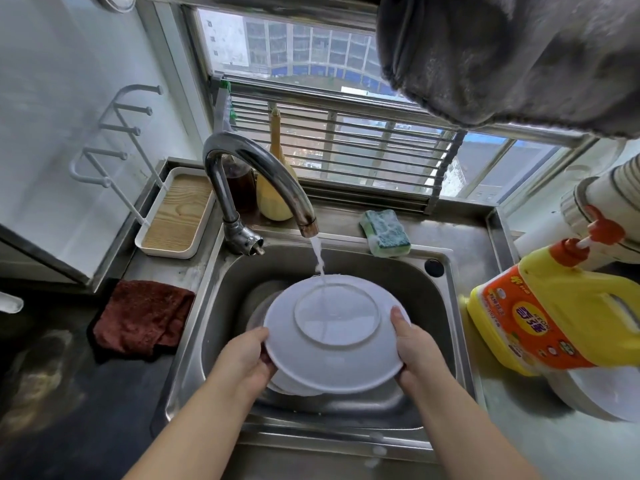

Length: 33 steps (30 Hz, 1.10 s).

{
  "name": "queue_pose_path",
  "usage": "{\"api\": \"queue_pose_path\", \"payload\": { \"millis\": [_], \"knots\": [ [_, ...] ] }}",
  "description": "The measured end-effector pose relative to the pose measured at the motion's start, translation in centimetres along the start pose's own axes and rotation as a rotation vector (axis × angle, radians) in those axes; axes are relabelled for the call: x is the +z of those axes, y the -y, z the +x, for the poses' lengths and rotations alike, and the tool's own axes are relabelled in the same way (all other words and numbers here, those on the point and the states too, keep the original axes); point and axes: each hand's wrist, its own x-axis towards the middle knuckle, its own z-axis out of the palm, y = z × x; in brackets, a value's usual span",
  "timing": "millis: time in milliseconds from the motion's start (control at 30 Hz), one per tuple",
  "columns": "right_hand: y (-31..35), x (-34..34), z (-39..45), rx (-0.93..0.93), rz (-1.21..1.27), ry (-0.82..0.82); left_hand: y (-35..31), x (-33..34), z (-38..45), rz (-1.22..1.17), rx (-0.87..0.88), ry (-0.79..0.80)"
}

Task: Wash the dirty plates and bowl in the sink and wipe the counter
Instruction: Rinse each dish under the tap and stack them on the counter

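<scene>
White plate (334, 336) underside-up, gripped at opposite rims by left hand (242, 358), right hand (417, 351).

A white plate (332, 337) is held underside up over the steel sink (381, 271), tilted toward the near side, with tap water (318, 254) running onto its foot ring; another white dish (294, 388) lies beneath it

One wide camera on my head looks steeply down, close over the sink (446, 320), window (311, 53) beyond.
</scene>
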Motion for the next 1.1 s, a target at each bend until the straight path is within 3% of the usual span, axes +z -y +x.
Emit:
{"api": "queue_pose_path", "payload": {
  "millis": [133,300,467,700,1100],
  "knots": [
    [0.9,-0.9,-1.9,-0.154,-0.010,-0.021,1.6,0.7,0.0,0.043,-0.094,0.039],
    [0.9,-1.6,-2.7,-0.211,0.025,0.027,2.5,2.2,-0.5,0.091,-0.145,0.126],
    [0.0,-2.4,-1.8,-0.119,0.097,0.138,1.0,2.3,0.2,-0.044,0.011,0.186],
    [-1.3,-0.5,-0.3,0.121,0.315,0.192,-0.6,2.5,-0.7,0.036,0.348,0.237],
    [-2.5,4.5,-0.4,0.225,0.316,0.282,-2.6,-1.4,-1.4,-0.068,0.375,0.134]
  ]
}}
